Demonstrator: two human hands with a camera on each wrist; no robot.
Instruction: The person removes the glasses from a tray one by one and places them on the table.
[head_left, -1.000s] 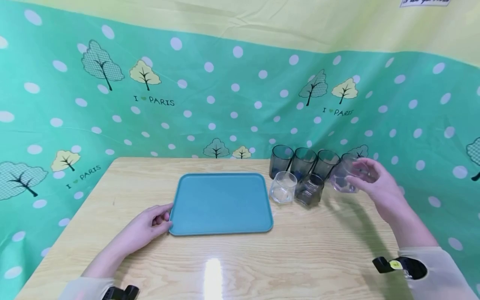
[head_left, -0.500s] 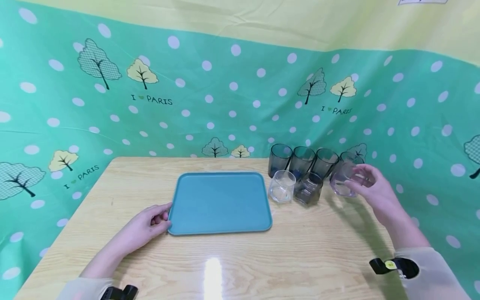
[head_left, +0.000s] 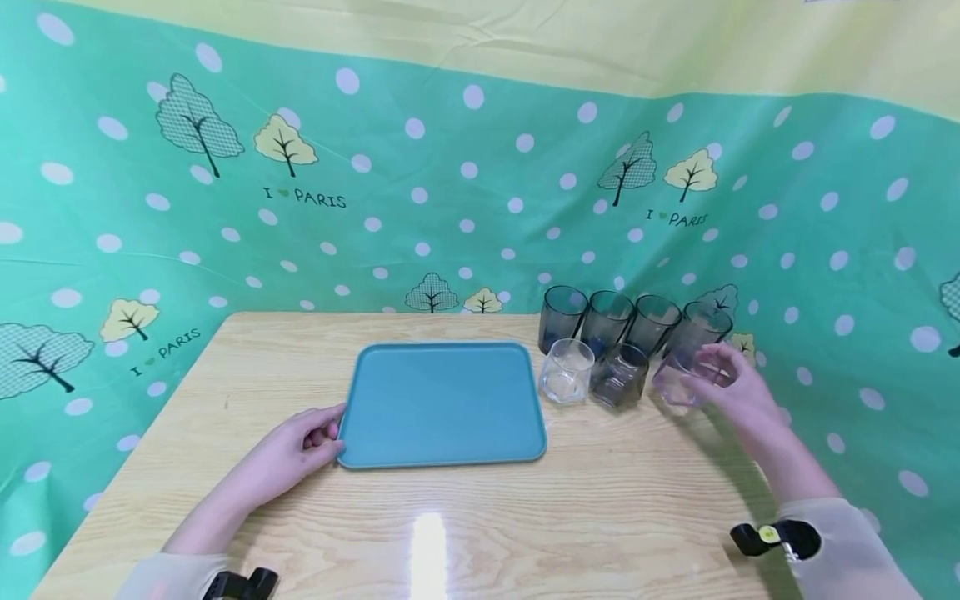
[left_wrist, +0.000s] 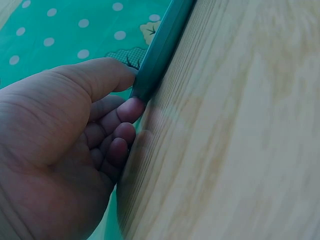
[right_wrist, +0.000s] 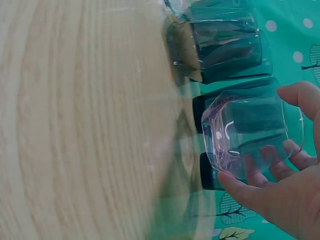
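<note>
My left hand (head_left: 296, 450) is at the left edge of a flat blue-green tray (head_left: 442, 404) lying on the table. In the left wrist view its thumb and index finger pinch the tray's rim (left_wrist: 162, 47), with the other fingers curled below. My right hand (head_left: 738, 392) grips a clear, faintly pink glass (right_wrist: 245, 130) with an angular base, its thumb and fingers on either side. Whether that glass touches the table cannot be told. Left of it stand a smoky short glass (head_left: 619, 379) and a clear short glass (head_left: 567, 375).
Several tall dark tumblers (head_left: 562, 321) stand in a row behind the short glasses, close together. A green dotted curtain (head_left: 450, 167) hangs behind the wooden table (head_left: 525, 533) and at its sides. Bare wood lies in front of the tray.
My right hand has brought the clear glass lower and toward me, a little left, beside the smoky short glass. The left hand and tray have stayed put.
</note>
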